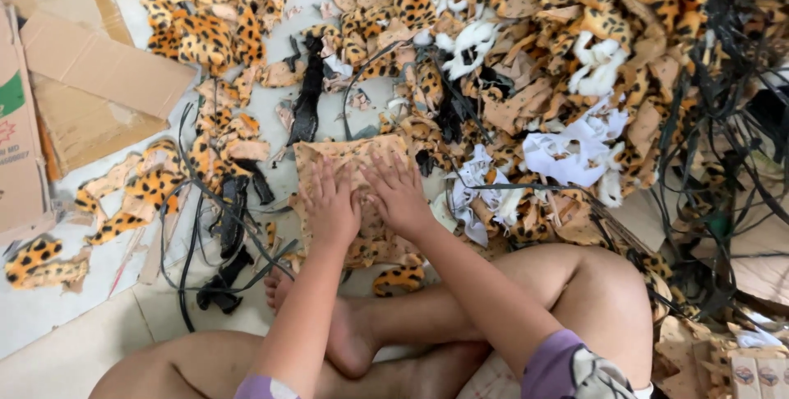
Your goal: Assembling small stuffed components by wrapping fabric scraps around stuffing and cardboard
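Smoothing step, by the look of it: left hand (331,202) and right hand (400,193) side by side, each grip spread flat, pinching nothing, pressing the tan fabric piece (349,156) onto the floor (49,317) beneath the palms, scrap heap (526,54) just beyond the fingertips; next move likely needs an edge pinched

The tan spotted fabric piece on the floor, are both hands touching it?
Touching. The head view shows the left hand and right hand pressed flat on the tan spotted fabric piece.
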